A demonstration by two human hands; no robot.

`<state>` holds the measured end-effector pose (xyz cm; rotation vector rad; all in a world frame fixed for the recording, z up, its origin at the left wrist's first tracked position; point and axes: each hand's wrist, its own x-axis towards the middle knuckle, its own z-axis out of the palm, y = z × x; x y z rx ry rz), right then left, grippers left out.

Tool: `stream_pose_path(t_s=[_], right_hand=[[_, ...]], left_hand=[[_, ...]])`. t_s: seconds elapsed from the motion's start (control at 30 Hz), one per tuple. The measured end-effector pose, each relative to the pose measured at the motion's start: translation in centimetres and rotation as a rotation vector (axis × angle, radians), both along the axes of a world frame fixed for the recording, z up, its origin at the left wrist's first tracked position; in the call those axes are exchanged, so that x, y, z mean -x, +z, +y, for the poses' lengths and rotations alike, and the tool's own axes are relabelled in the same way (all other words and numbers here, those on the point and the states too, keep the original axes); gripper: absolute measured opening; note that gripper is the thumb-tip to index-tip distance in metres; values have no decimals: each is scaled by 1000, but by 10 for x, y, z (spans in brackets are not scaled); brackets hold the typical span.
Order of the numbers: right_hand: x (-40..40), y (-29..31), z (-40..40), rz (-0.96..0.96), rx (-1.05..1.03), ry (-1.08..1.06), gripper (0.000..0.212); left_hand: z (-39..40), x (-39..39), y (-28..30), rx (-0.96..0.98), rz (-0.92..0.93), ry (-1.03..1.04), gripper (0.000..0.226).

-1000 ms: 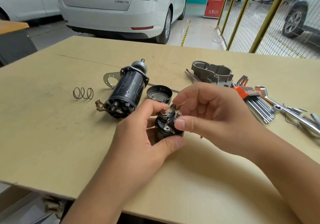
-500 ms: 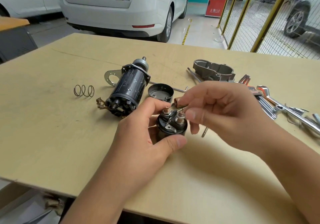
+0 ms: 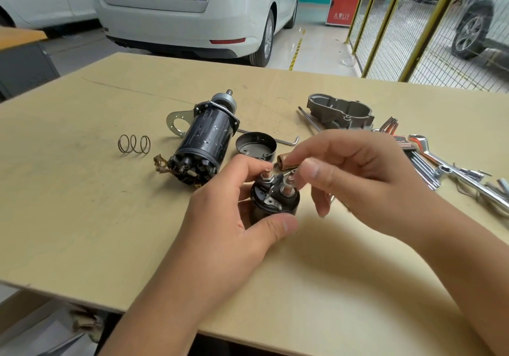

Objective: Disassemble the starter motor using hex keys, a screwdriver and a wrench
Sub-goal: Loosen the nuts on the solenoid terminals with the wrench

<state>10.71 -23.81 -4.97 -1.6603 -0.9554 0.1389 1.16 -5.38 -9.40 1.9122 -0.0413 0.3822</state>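
Note:
My left hand (image 3: pixel 220 218) grips a black solenoid (image 3: pixel 275 204) just above the table, terminal end up, with two threaded studs showing. My right hand (image 3: pixel 366 179) is over its right stud, thumb and forefinger pinching a small metal part (image 3: pixel 289 173) whose shape I cannot make out. The black starter motor body (image 3: pixel 206 138) lies on the table behind my left hand, with its brush end toward me. A round metal end cap (image 3: pixel 256 146) lies open side up beside it, and a small copper sleeve (image 3: pixel 283 162) lies just behind the solenoid.
A coil spring (image 3: pixel 134 144) lies at the left. A grey cast housing (image 3: pixel 340 110), a loose hex key (image 3: pixel 286 141), an orange-holder hex key set (image 3: pixel 413 157) and chrome wrenches (image 3: pixel 454 174) lie at the right. White cars and a yellow mesh fence stand beyond the plywood table (image 3: pixel 82 190).
My right hand's fingers have drawn back to the right off the solenoid top, so both studs now show. My left hand keeps its grip on the solenoid.

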Motion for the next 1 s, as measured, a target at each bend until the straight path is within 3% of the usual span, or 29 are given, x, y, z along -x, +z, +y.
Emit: stream_pose_path(t_s=[0.17,0.33,0.47,0.53,0.63,0.73,0.83,1.0], right_hand=[[4,-4,9,-171,139,-59,15],[3,0,1,-50,119,-15,22],[8,-2,11,-154,127,-90,23],[7,-2,11,-183,154,-94,19],[4,0,2,-82,155,12,7],[4,1,0,-32,117,8,11],[6,0,7,-109,120,-60,23],[6,0,2,-100,139,10,9]], left_hand=[[0,0,-1,5,3,3,51],[0,-1,-1,-4,-2,17,52],[0,0,0,1,0,8,50],[0,0,0,-1,-2,14,51],[-1,-1,0,2,-2,22,52],[0,0,0,7,-1,21,53],[-1,0,1,17,-2,15,52],[-2,0,2,28,-10,24,53]])
